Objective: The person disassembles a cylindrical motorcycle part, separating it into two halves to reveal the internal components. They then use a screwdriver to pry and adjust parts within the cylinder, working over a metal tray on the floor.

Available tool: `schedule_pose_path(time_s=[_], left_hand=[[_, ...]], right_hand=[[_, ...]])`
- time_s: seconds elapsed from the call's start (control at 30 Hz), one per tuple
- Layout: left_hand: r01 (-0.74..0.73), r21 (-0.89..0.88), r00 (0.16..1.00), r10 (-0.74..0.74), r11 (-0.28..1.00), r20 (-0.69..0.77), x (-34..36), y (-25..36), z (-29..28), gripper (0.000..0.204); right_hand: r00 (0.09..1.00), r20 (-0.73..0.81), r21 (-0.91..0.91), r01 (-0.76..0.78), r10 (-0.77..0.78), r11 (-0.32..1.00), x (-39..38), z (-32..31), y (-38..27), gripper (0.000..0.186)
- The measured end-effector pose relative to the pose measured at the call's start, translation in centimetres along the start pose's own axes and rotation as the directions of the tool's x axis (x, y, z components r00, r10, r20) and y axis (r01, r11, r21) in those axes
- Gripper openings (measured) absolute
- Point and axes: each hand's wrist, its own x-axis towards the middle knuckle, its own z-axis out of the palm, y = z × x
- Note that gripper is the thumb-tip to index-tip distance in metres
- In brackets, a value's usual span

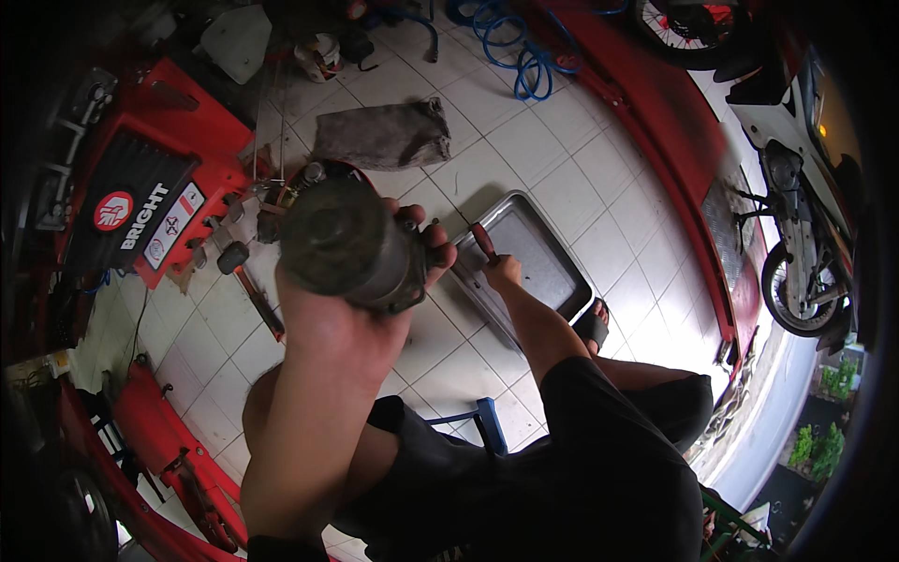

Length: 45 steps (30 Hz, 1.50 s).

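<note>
Machine lettering: large white capitals on the black panel of the red machine (211, 122), between nine and ten o'clock, beside a round red emblem (113, 212) and a white pictogram label (176, 223).
Shirt print: pale letters on the black shirt (599, 478), cut off at six o'clock.
Left hand (356, 328): wrapped around a dark cylindrical metal part (342, 239), fingers curled over its three-o'clock side.
Metal part: raised between nine and ten o'clock, blurred; it hides some of the clutter behind.
Right hand (504, 272): closed around the reddish-brown handle of a hand tool (483, 240); the thin shaft, toward eleven o'clock, is hard to follow.
Tray (529, 245): one, metal, at three o'clock, partly covered by the right arm.
Cloth (375, 136): one, grey, at eleven o'clock.
Hose (534, 80): blue coils toward twelve-thirty, cut off above.
Wheels: two spoked, one (777, 290) at three o'clock, one (688, 37) at one-thirty, cropped.
Stool (489, 426): blue, between five and six o'clock, mostly hidden.
</note>
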Motion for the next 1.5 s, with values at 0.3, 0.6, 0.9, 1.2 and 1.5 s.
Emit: schedule_pose_path(time_s=[0.3,0.6,0.9,1.2,1.5], left_hand=[[-0.107,-0.076,0.982,0.118,0.991,0.148,1.1,-3.8,1.8,0.04],[-0.085,-0.07,0.987,0.093,0.994,0.129,-0.3,-11.1,2.2,0.043],[-0.044,0.014,0.943,0.037,0.999,0.331,-0.5,-14.2,1.2,0.045],[-0.046,0.021,0.956,0.038,0.999,0.29,0.7,-14.2,0.2,0.043],[0.02,0.063,0.993,-0.027,0.998,0.117,-0.8,-14.4,2.3,0.044]], right_hand=[[0.929,0.023,0.261,0.351,-0.37,0.899,-10.5,-18.3,-5.0,0.021],[0.54,-0.394,0.571,0.778,-0.744,0.262,-28.7,-30.5,-10.7,0.021],[0.454,-0.398,0.33,0.882,-0.797,0.337,-30.0,-30.4,-9.4,0.026],[0.456,-0.417,0.295,0.886,-0.786,0.357,-29.7,-30.2,-9.8,0.027],[0.529,-0.412,0.265,0.849,-0.742,0.458,-29.0,-29.5,-9.6,0.028]])
